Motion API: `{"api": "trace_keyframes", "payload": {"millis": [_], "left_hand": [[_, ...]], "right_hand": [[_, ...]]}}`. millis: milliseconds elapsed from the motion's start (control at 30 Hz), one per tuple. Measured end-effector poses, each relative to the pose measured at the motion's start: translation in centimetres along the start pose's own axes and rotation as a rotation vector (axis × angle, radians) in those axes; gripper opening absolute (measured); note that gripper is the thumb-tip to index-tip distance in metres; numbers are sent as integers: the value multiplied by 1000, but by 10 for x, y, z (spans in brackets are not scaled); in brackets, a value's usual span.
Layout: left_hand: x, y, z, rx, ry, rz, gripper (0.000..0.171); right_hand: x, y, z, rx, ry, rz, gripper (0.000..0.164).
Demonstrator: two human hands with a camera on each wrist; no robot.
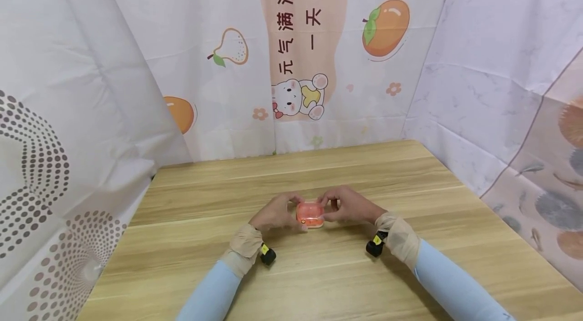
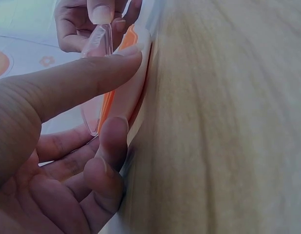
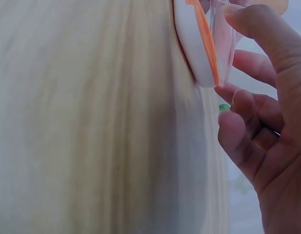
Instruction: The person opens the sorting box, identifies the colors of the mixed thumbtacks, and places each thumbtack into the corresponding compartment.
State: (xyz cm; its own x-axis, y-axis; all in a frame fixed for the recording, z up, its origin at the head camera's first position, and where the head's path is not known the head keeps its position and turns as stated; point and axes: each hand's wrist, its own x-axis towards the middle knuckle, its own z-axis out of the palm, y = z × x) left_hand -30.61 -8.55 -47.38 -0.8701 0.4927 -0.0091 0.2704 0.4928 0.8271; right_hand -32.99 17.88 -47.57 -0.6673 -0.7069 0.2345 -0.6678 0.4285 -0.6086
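A small rounded container (image 1: 310, 214) with a clear lid, an orange rim and a white lower body rests on the wooden table. From its left side my left hand (image 1: 276, 213) holds it, the thumb (image 2: 92, 80) lying across the orange rim and the fingers curled around the far side. My right hand (image 1: 349, 205) pinches the clear lid (image 3: 223, 44) at the right side with thumb and index finger. In the left wrist view a slim gap shows between the lid and the orange rim (image 2: 130, 39). The right hand's other fingers are loosely bent beside the container.
The wood-grain table (image 1: 205, 270) stretches around both hands. Behind it hangs a white curtain (image 1: 218, 108) printed with fruit and a cartoon bear; more patterned cloth (image 1: 492, 57) closes off the sides. Each wrist carries a small black camera (image 1: 268, 255) on a beige wrap.
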Motion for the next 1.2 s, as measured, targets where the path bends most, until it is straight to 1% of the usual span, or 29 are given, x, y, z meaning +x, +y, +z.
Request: {"api": "trace_keyframes", "payload": {"millis": [167, 333, 500, 667, 1033, 1200], "left_hand": [[-1, 1, -1, -15, -3, 3, 64], [-1, 0, -2, -9, 4, 10, 65], [-1, -2, -2, -8, 6, 11, 65], [0, -3, -2, 6, -8, 13, 62], [-1, 1, -3, -11, -22, 0, 63], [-2, 0, -5, -2, -25, 0, 65]], "right_hand": [[0, 0, 2, -62, 9, -23, 19], [3, -1, 3, -136, 2, -49, 17], [5, -2, 5, -164, -5, -59, 19], [5, -3, 5, -183, -8, -63, 22], [5, -8, 4, -191, -36, 15, 22], [6, -8, 6, -192, -32, 12, 31]]}}
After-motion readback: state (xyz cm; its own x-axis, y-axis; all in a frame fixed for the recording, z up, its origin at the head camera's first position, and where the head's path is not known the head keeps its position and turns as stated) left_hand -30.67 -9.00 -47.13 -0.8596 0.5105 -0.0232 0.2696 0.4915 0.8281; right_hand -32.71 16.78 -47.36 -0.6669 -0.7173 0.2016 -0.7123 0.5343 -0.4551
